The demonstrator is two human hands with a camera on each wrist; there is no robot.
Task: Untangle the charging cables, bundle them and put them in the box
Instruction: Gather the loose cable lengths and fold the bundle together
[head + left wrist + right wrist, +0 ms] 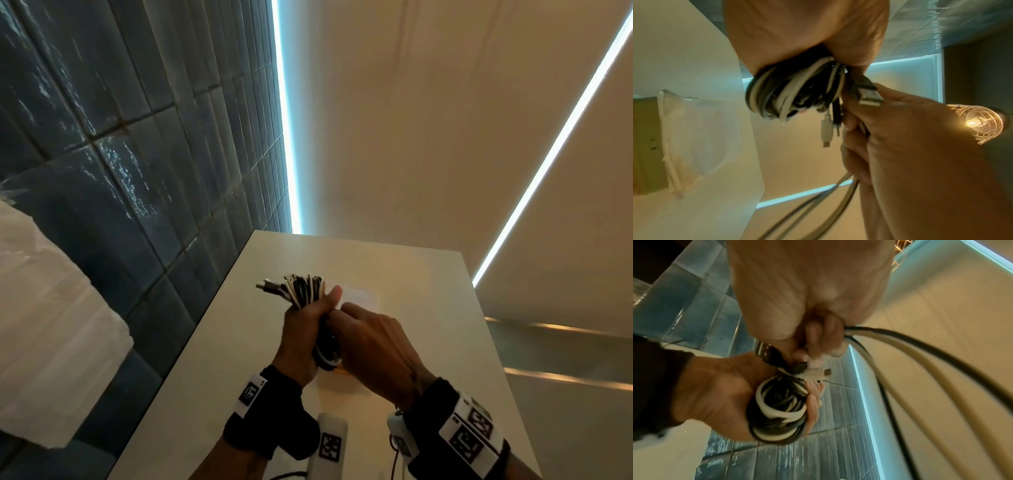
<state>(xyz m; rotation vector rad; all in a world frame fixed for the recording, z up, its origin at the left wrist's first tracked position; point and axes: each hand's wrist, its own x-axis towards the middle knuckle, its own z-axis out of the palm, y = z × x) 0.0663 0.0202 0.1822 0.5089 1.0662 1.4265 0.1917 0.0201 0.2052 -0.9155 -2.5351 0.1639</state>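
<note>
My left hand [301, 329] grips a folded bundle of black and white charging cables [301, 289] above the white table [394, 274]. The looped ends fan out past my thumb in the head view. In the wrist views the coil [777, 412] [791, 94] sits in the left fist [719, 394]. My right hand [370, 339] is right beside it and pinches the loose cable ends [900, 344], with a white plug [818, 372] and a metal USB plug [869, 95] at its fingers [879, 129]. A clear box [359, 296] lies behind the hands, mostly hidden.
A blue tiled wall [137, 154] runs along the table's left edge. A plastic bag [698, 138] lies on the table in the left wrist view. A wire-cage lamp [982, 123] glows beyond my right hand. White material [44, 325] sits at far left.
</note>
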